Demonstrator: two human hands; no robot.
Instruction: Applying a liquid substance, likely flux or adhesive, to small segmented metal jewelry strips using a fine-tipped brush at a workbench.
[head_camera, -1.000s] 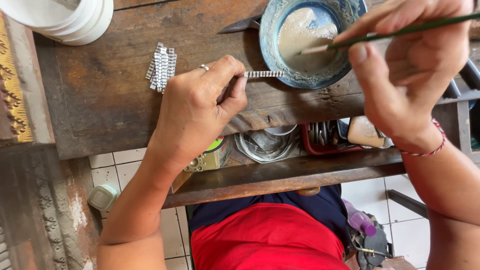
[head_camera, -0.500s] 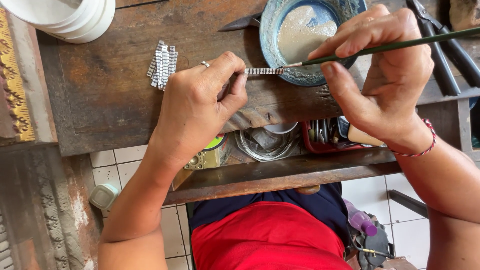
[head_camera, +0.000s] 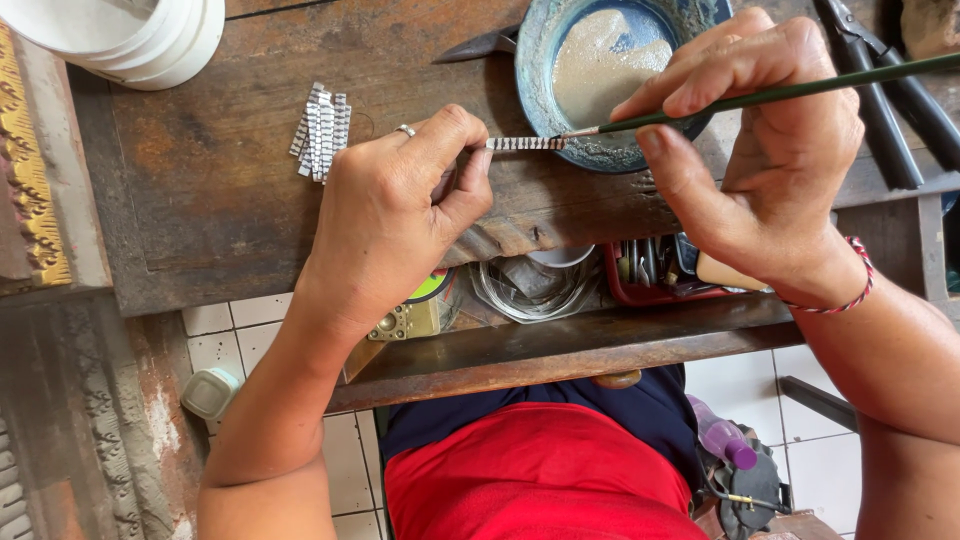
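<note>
The scene is being viewed by a single camera worn on the person's head; no second view is being offered, so nothing is being shared between views. The lens is being aimed almost straight down, close over the wooden workbench (head_camera: 220, 200), so that the far edge of the bench is being shown at the top of the frame and the person's red-clothed lap at the bottom. Both forearms are being seen entering from the lower corners, and the tiled floor is being glimpsed below the bench.
</note>
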